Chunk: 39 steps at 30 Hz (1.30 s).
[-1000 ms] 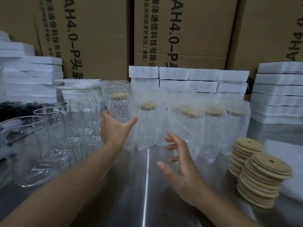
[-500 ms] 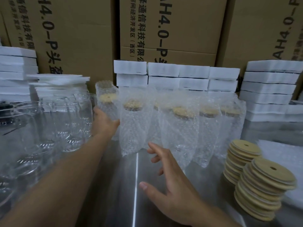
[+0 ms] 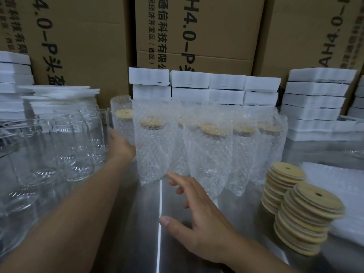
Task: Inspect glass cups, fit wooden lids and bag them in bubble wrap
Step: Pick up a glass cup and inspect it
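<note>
Our left hand [image 3: 120,145] is at the wrapped cup [image 3: 121,123], and we cannot tell its grip. Our right hand [image 3: 199,219] hovers, fingers spread, over the table [image 3: 137,223].

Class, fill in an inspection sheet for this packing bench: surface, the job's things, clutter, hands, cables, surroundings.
Surface: shiny metal table, a bright reflected strip down its middle.
Job's things: bare glass cups crowded at left; a row of bagged cups, each lidded; two lid stacks at right; flat bubble wrap at far right.
Clutter: white foam blocks stacked along the back.
Hands: left hand against the leftmost bagged cup, fingers hidden; right hand open above the table, holding nothing.
Cables: nothing seen.
Surroundings: printed cardboard boxes behind.
</note>
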Each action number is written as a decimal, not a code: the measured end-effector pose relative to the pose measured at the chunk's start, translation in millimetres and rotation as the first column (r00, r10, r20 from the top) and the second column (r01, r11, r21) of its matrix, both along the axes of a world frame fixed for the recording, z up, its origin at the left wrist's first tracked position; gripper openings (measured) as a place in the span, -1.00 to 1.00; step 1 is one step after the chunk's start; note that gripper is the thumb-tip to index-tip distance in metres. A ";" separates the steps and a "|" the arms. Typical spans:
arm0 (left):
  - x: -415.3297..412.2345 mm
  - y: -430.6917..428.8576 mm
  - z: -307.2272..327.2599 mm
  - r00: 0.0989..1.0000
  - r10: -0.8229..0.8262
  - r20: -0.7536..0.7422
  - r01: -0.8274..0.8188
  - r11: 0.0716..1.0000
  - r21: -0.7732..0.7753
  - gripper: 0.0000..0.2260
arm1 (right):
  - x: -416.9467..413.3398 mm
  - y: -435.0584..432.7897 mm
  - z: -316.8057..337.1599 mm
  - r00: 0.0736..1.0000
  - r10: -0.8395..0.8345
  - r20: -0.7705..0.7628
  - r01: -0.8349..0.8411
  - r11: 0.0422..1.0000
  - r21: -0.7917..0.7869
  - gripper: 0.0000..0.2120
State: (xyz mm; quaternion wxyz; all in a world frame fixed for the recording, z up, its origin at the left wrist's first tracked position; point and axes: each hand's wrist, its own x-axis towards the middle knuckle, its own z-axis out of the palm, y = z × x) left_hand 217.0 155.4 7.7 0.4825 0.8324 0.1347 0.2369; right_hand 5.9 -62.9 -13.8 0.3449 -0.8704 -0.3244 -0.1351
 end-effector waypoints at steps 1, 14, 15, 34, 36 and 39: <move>-3.0 2.1 -0.5 1.000 -0.016 -0.027 0.016 1.000 0.011 -0.04 | 0.3 0.0 -0.6 1.000 -0.002 -0.001 0.002 1.000 -0.005 -0.33; -82.4 -6.5 33.8 0.996 0.066 -0.067 -0.010 0.780 0.626 -0.79 | 6.3 -2.5 -6.2 0.998 -0.061 -0.007 0.061 0.997 0.040 -0.60; -88.6 -4.8 42.2 0.995 0.101 0.009 -0.076 0.686 0.723 -0.79 | 6.6 -2.5 -6.4 0.998 -0.067 0.010 0.066 0.997 0.035 -0.63; -132.8 44.1 75.2 0.878 0.459 -0.134 -0.088 0.430 0.899 -0.54 | 1.0 -5.9 -7.2 0.994 -0.109 0.026 0.108 0.993 0.036 -0.78; -138.6 30.7 72.8 0.910 0.392 -0.137 -0.093 0.513 0.853 -0.54 | 1.7 -7.0 -7.7 0.994 -0.109 0.028 0.108 0.993 0.042 -0.78; -153.6 5.8 66.9 0.963 0.257 -0.081 -0.105 0.633 0.767 -0.55 | 3.6 -8.1 -9.6 0.994 -0.104 0.017 0.103 0.994 0.044 -0.77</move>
